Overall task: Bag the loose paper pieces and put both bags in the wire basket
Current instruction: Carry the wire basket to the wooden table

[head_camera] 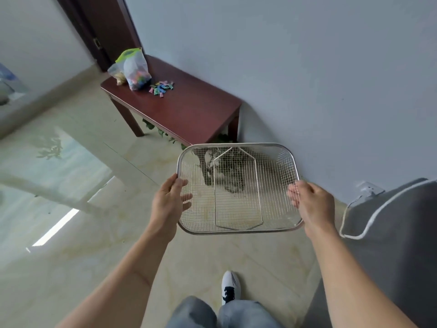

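Wire basket [238, 188], empty: left hand [169, 202] and right hand [312, 204] gripping its opposite rims, carrying it above floor; two bags [134, 68] and loose paper pieces [162, 87] lying on table [189, 110].

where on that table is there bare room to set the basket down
The near half of the red-brown table is bare, from the loose paper pieces to the near edge by the wall. The far end is crowded: two plastic bags stand there with the pieces just beside them. Both hands, left hand and right hand, hold the wire basket.
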